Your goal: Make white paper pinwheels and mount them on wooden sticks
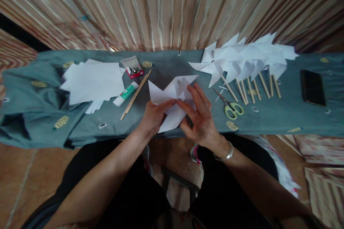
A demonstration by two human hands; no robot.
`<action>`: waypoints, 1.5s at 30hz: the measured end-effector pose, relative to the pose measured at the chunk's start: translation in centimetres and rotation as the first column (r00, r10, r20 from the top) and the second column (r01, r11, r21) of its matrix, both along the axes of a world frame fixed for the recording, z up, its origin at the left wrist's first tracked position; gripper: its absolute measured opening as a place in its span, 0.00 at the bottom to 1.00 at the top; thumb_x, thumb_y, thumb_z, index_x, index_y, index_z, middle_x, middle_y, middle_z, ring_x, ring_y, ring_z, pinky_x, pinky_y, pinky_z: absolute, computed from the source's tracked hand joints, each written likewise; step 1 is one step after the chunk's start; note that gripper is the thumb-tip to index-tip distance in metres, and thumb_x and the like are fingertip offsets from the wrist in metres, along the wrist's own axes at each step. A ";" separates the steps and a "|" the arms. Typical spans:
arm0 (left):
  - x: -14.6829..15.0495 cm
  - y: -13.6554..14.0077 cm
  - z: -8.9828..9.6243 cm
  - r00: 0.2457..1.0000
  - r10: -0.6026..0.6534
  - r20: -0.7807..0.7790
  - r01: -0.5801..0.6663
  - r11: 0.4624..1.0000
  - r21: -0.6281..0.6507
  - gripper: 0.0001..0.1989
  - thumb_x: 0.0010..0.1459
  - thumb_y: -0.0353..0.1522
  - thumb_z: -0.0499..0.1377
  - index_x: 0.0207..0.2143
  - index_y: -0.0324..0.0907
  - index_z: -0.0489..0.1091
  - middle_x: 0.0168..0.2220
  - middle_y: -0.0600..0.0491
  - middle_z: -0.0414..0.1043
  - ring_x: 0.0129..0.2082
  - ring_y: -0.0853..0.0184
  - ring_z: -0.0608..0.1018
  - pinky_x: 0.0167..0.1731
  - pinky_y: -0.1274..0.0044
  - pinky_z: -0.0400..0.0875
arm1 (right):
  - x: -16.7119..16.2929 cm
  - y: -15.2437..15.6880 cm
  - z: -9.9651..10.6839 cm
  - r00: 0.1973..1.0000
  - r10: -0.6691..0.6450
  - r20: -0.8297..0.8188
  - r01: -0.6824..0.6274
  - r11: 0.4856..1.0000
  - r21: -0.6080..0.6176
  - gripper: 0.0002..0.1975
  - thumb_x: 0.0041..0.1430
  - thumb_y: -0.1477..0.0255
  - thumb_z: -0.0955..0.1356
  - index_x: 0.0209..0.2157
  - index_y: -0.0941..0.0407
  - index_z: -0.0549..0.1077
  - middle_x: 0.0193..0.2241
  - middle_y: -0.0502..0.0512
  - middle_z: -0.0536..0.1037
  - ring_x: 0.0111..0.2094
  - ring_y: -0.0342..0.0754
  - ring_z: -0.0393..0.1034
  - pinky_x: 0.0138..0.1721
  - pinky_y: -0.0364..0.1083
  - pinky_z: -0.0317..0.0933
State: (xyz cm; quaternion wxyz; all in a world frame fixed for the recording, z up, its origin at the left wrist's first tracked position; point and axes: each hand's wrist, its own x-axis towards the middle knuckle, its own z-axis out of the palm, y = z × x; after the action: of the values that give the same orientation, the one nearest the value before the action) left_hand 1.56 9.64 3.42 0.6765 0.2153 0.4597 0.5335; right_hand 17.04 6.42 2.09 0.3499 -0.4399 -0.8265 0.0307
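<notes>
A white paper pinwheel (pixel 172 123) lies at the front middle of the cloth-covered table, its blades folded in toward the centre. My left hand (pixel 154 116) grips it from the left, thumb pressed near the centre. From the right, my right hand (pixel 200 116) holds the same paper, a fingertip at the centre and other fingers bent over a blade. What lies under the fingertips is hidden. Left of the paper rest thin wooden sticks (pixel 136 94), a glue tube (pixel 125 93) and a red-and-white box (pixel 133 68) of small metal pieces.
A stack of white paper sheets (pixel 94 82) lies at the left. Several finished pinwheels (pixel 231 59) on sticks overlap at the back right. Green-handled scissors (pixel 230 108) lie in front of them, beside paper scraps. A black phone (pixel 312 87) is far right. A striped curtain (pixel 161 10) hangs behind the table.
</notes>
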 end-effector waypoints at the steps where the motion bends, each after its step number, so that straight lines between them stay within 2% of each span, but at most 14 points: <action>1: 0.0 0.0 0.0 1.000 0.000 -0.008 0.000 1.000 -0.001 0.15 0.35 0.29 0.73 0.29 0.38 0.78 0.30 0.53 0.81 0.29 0.66 0.81 0.35 0.75 0.76 | 0.0 0.0 0.0 1.000 -0.001 0.010 0.001 1.000 0.003 0.34 0.55 0.80 0.64 0.63 0.48 0.59 0.72 0.54 0.48 0.72 0.63 0.42 0.65 0.68 0.52; 9: -0.7 0.6 -0.2 0.998 0.050 -0.027 -0.050 0.998 0.026 0.18 0.33 0.31 0.74 0.31 0.37 0.79 0.31 0.51 0.82 0.30 0.64 0.82 0.37 0.72 0.76 | 0.1 -0.1 1.7 0.998 -0.035 0.057 0.032 0.997 0.064 0.32 0.59 0.77 0.63 0.65 0.50 0.57 0.71 0.58 0.52 0.71 0.64 0.43 0.64 0.69 0.52; 12: -1.4 0.9 -0.5 0.996 0.074 -0.046 -0.074 0.997 0.014 0.19 0.33 0.33 0.75 0.30 0.36 0.79 0.29 0.50 0.82 0.30 0.61 0.82 0.37 0.70 0.76 | 0.8 0.7 3.1 0.998 -0.064 -0.017 0.065 0.992 0.104 0.30 0.60 0.74 0.66 0.64 0.49 0.60 0.70 0.59 0.54 0.71 0.64 0.44 0.65 0.69 0.51; 14: -1.7 1.0 -0.6 0.994 0.091 -0.059 -0.090 0.996 0.008 0.19 0.32 0.33 0.75 0.30 0.36 0.79 0.28 0.49 0.81 0.29 0.60 0.82 0.36 0.70 0.76 | 1.5 1.6 3.8 0.989 -0.098 -0.106 0.108 0.990 0.089 0.27 0.60 0.72 0.67 0.61 0.51 0.63 0.68 0.61 0.57 0.70 0.63 0.50 0.65 0.68 0.52; 17: -2.1 1.3 -0.2 0.990 0.129 -0.054 -0.128 0.992 0.022 0.18 0.31 0.33 0.75 0.28 0.36 0.78 0.28 0.49 0.81 0.29 0.60 0.82 0.35 0.70 0.76 | 2.4 3.5 3.7 0.921 -0.231 -0.313 0.232 0.972 -0.035 0.17 0.60 0.68 0.69 0.51 0.53 0.71 0.62 0.63 0.67 0.62 0.59 0.65 0.61 0.64 0.59; 19: -2.6 1.6 0.5 0.984 0.172 -0.041 -0.170 0.984 0.050 0.18 0.30 0.32 0.75 0.28 0.36 0.78 0.28 0.48 0.81 0.30 0.60 0.82 0.36 0.70 0.76 | 2.5 4.8 3.2 0.832 -0.284 -0.476 0.249 0.959 -0.136 0.08 0.60 0.66 0.69 0.39 0.54 0.74 0.48 0.59 0.77 0.51 0.54 0.73 0.53 0.57 0.67; 21: -3.5 2.1 1.6 0.970 0.242 -0.021 -0.239 0.966 0.097 0.18 0.30 0.31 0.75 0.28 0.36 0.78 0.29 0.49 0.81 0.31 0.60 0.82 0.38 0.70 0.77 | 2.1 5.7 2.5 0.781 -0.342 -0.522 0.220 0.934 -0.281 0.07 0.59 0.65 0.69 0.33 0.55 0.73 0.34 0.54 0.79 0.36 0.49 0.75 0.41 0.50 0.69; 24: -5.9 3.2 3.5 0.911 0.413 0.013 -0.406 0.890 0.207 0.18 0.31 0.29 0.74 0.30 0.37 0.78 0.30 0.51 0.82 0.35 0.59 0.83 0.42 0.69 0.78 | 0.8 6.0 1.7 0.834 -0.351 -0.426 0.168 0.896 -0.411 0.08 0.60 0.64 0.68 0.33 0.54 0.73 0.24 0.48 0.74 0.26 0.45 0.69 0.32 0.45 0.63; 27: -9.1 4.1 5.2 0.836 0.549 0.022 -0.534 0.802 0.269 0.16 0.37 0.25 0.71 0.33 0.38 0.77 0.32 0.51 0.82 0.43 0.58 0.83 0.48 0.70 0.78 | -0.9 5.7 0.9 0.896 -0.296 -0.330 0.119 0.878 -0.464 0.09 0.61 0.63 0.66 0.32 0.54 0.72 0.23 0.47 0.74 0.24 0.44 0.67 0.29 0.44 0.59; 31: -12.5 4.4 6.5 0.748 0.658 0.083 -0.652 0.707 0.273 0.14 0.45 0.21 0.64 0.36 0.39 0.76 0.37 0.52 0.83 0.45 0.61 0.82 0.51 0.70 0.77 | -3.3 6.0 -0.2 0.938 -0.269 -0.217 0.120 0.843 -0.525 0.12 0.61 0.61 0.67 0.29 0.54 0.72 0.24 0.50 0.76 0.24 0.46 0.69 0.30 0.45 0.62; 34: -13.4 4.3 6.8 0.729 0.677 0.101 -0.676 0.690 0.258 0.14 0.47 0.21 0.62 0.37 0.41 0.76 0.40 0.53 0.83 0.47 0.62 0.82 0.51 0.71 0.78 | -5.5 7.6 -0.1 0.978 -0.128 -0.166 0.042 0.895 -0.443 0.09 0.62 0.70 0.65 0.40 0.54 0.75 0.39 0.56 0.81 0.38 0.50 0.76 0.42 0.48 0.68; 37: -13.6 4.3 6.8 0.717 0.686 0.124 -0.689 0.671 0.274 0.14 0.46 0.20 0.63 0.36 0.41 0.76 0.39 0.54 0.83 0.49 0.61 0.81 0.50 0.71 0.78 | -8.5 10.5 1.2 0.999 0.020 0.028 -0.009 0.941 -0.340 0.11 0.61 0.77 0.64 0.41 0.57 0.77 0.54 0.63 0.76 0.55 0.53 0.71 0.57 0.52 0.63; 40: -13.6 4.5 6.7 0.706 0.690 0.157 -0.701 0.651 0.291 0.14 0.44 0.21 0.66 0.33 0.43 0.77 0.37 0.56 0.83 0.50 0.60 0.80 0.49 0.71 0.80 | -11.8 13.8 2.8 0.963 0.072 0.260 -0.001 0.965 -0.263 0.12 0.64 0.79 0.63 0.41 0.61 0.78 0.59 0.67 0.71 0.59 0.54 0.65 0.61 0.52 0.58; 45: -13.9 4.5 6.6 0.723 0.667 0.182 -0.686 0.660 0.307 0.15 0.43 0.23 0.68 0.36 0.42 0.77 0.38 0.54 0.82 0.48 0.60 0.81 0.49 0.72 0.79 | -15.8 17.6 3.7 0.823 0.155 0.547 -0.026 0.971 -0.236 0.15 0.66 0.79 0.60 0.40 0.64 0.79 0.55 0.71 0.74 0.58 0.57 0.64 0.58 0.53 0.59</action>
State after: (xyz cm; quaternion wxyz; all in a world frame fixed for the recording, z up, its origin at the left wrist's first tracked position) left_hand -12.37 14.16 9.98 0.3917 0.1325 0.3850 0.8251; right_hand 1.23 23.99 5.80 0.0392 -0.4252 -0.9042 0.0075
